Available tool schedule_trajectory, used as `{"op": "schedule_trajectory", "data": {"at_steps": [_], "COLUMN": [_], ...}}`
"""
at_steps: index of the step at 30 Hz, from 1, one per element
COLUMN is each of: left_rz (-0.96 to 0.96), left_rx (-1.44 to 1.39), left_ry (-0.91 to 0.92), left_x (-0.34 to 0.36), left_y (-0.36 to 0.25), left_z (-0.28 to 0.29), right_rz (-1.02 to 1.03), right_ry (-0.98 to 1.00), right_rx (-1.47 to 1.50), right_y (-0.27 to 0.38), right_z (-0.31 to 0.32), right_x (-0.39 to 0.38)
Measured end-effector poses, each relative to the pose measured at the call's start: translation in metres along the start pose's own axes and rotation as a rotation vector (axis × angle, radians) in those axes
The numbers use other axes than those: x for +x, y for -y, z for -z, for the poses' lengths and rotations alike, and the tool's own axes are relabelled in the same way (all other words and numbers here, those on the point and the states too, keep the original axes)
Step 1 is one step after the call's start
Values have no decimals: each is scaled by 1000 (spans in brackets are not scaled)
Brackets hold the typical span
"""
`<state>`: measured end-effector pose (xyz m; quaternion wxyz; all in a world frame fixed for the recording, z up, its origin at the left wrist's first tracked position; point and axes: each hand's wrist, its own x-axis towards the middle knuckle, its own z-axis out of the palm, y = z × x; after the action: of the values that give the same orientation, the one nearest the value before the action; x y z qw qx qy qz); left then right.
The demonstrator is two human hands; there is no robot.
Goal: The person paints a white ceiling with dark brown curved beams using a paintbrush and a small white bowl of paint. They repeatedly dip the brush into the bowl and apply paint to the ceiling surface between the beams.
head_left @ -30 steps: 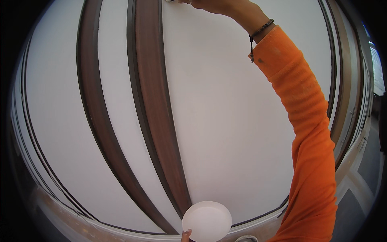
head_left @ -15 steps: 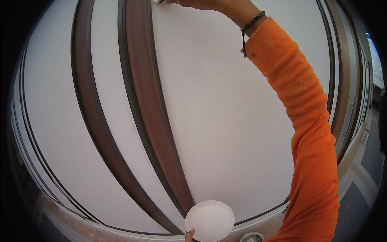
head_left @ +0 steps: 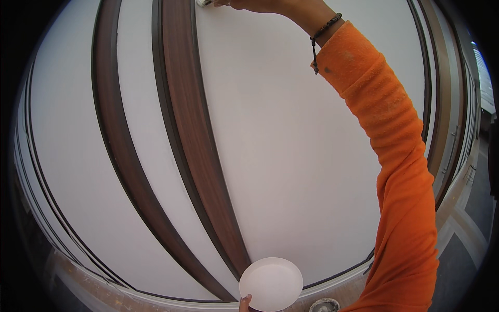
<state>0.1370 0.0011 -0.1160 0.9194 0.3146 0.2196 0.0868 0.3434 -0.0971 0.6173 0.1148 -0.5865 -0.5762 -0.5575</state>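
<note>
Orange sleeve (head_left: pixel 397 135) in front of white wall (head_left: pixel 291 135); right hand (head_left: pixel 260 3), cut by frame edge, fingers pinching small pale-tipped tool (head_left: pixel 204 2) beside brown strip (head_left: pixel 191 104); low down, left hand (head_left: pixel 245 303) grips white round disc (head_left: pixel 273 283) at lower-left rim, thumb on top, other fingers hidden

Leftmost brown strip (head_left: pixel 110 104), brown upright trim (head_left: pixel 444 104) at right, bright slatted panel (head_left: pixel 484 78) beyond, grey floor (head_left: pixel 457 260)

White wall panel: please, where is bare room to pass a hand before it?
The widest bare patch of white panel lies between the brown strip and the orange sleeve, below the right hand and above the white disc. The picture's lower edge is crowded: left hand, disc and round container.
</note>
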Motion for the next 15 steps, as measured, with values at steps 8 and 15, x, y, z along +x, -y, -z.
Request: {"op": "schedule_trajectory", "data": {"at_steps": [8,15], "left_rz": [-8,6], "left_rx": [11,12], "left_ry": [-13,2], "left_x": [-6,-4], "left_y": [-4,-6], "left_z": [2,-3], "right_rz": [-15,-80], "right_ry": [22,103], "right_rx": [-5,-32], "right_y": [7,21], "right_z": [-2,13], "right_x": [0,0]}}
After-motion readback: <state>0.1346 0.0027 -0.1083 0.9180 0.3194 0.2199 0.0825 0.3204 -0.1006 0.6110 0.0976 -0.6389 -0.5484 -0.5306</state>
